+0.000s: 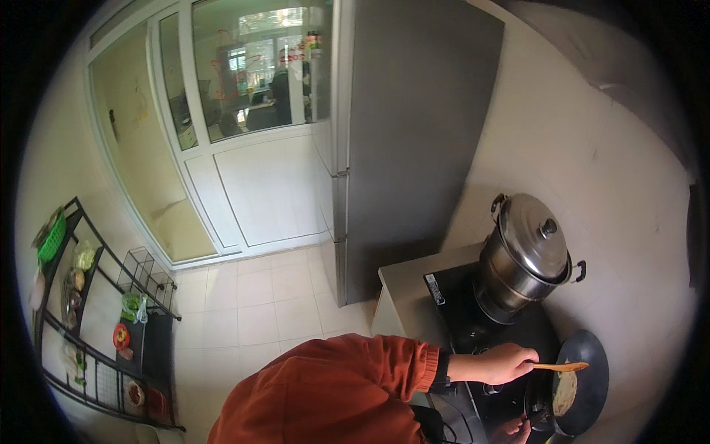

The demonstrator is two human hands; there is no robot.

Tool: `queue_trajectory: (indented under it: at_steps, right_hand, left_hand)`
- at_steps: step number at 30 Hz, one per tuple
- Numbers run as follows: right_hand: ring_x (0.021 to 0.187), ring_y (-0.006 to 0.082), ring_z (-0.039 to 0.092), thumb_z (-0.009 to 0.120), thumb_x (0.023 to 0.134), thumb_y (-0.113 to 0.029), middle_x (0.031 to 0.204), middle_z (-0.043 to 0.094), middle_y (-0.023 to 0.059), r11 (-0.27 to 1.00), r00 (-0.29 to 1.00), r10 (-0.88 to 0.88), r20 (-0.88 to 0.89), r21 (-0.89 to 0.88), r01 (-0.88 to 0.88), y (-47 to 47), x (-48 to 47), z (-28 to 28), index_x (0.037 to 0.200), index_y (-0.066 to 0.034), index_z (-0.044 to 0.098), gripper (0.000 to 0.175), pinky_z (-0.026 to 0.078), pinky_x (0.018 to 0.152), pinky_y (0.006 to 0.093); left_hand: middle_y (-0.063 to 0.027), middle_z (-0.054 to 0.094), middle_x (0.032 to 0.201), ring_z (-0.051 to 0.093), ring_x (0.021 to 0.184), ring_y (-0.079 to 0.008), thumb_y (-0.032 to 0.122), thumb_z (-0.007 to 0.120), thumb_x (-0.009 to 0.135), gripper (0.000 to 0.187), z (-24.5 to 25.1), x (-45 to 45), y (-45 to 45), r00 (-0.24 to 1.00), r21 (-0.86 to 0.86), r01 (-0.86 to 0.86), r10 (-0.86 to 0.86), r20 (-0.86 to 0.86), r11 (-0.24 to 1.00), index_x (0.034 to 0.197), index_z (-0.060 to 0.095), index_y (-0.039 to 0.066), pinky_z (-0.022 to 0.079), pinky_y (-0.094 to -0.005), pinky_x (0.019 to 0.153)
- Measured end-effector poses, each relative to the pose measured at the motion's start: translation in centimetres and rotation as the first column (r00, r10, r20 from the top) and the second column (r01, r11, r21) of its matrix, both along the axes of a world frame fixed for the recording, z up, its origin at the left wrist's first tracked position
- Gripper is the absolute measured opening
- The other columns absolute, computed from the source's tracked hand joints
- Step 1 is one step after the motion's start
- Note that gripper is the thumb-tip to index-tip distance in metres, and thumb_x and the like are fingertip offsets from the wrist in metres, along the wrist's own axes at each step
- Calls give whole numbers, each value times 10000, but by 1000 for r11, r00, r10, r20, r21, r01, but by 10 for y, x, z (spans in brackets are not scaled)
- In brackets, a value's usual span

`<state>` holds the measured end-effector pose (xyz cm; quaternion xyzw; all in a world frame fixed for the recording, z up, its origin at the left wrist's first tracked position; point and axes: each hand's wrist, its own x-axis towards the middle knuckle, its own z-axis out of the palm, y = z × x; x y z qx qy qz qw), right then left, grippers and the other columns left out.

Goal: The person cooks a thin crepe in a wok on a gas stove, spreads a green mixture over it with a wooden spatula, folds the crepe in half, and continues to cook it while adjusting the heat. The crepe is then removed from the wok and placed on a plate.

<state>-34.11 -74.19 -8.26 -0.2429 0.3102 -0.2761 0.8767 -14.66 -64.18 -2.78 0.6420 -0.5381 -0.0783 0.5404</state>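
Note:
My left hand (507,363), coming out of a rust-orange sleeve, holds a wooden spatula (560,367). The spatula's far end is over a dark frying pan (591,383). A pale, browned flatbread or pancake (564,393) lies along the pan's near side, below the spatula in view. Low in the picture my right hand (515,429) is partly cut off, its fingers beside a dark, shiny object near the pan; whether it grips that object is not clear. A black cooktop (499,344) lies beneath.
A large lidded steel pot (516,261) stands on the cooktop's far-left part. Beyond the counter's corner (394,275) rises a tall grey refrigerator (416,127). A black rack (89,238) with vegetables and a green basket (51,238) stands by the wall. Cables hang near the cooktop.

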Motion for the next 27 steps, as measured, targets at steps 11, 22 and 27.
queue_trajectory:
  at_steps: [11,22,27]
  right_hand:
    - [746,77,493,479,919,-291,802,499,-16,984,992,116,50,-141,-109,-21,-13,-29,942,-71,545,231,430,707,202]
    - [867,127,486,524,840,-184,983,496,53,672,991,134,-27,-732,-110,-48,-20,-86,1330,-1,309,565,410,789,233]
    - [702,88,474,524,842,-172,930,513,26,598,980,181,-80,-782,-174,-43,-19,-71,1281,5,358,501,389,619,198]
  left_hand:
    - [-146,580,662,579,613,-275,153,530,883,216,23,-16,23,998,-77,-46,49,39,996,1040,555,8,424,-379,583]
    - [-176,614,764,602,736,-334,147,541,847,189,40,-26,19,992,-70,-25,33,121,997,975,570,11,441,-423,642]
    - [-165,618,789,593,779,-351,133,544,826,152,40,-31,5,989,-135,27,-7,147,990,915,588,18,448,-433,674]
